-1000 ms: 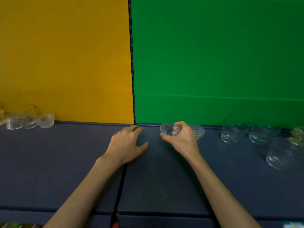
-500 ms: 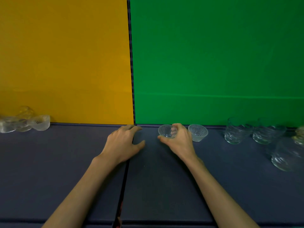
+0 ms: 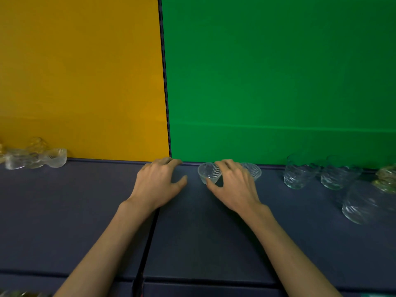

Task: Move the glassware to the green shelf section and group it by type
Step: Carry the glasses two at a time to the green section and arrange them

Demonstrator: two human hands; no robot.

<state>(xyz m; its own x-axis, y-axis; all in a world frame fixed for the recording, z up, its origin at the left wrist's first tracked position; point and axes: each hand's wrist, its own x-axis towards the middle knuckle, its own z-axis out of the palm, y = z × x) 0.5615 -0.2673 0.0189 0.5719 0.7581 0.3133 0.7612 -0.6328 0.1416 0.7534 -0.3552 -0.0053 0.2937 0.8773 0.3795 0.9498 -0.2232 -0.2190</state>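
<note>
Head view: the right hand (image 3: pixel 233 185) is pinching a small ribbed clear glass bowl (image 3: pixel 209 173) on the dark blue shelf (image 3: pixel 214 243) before the green back panel (image 3: pixel 278 82), a matching ribbed bowl (image 3: pixel 254 170) just beside; the left hand (image 3: pixel 158 184) is resting flat, fingers loosely spread.

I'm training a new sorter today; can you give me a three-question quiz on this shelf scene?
1. True or false: the left hand holds a glass.
2. Which backdrop stands behind the two ribbed bowls: A) yellow B) green?
3. Fill in: glassware not yet moved, the cluster of glass pieces, sits before the ____ panel.

Key: 1 false, it rests on the shelf surface. 2 B; the right hand is at the left bowl. 3 yellow.
</note>
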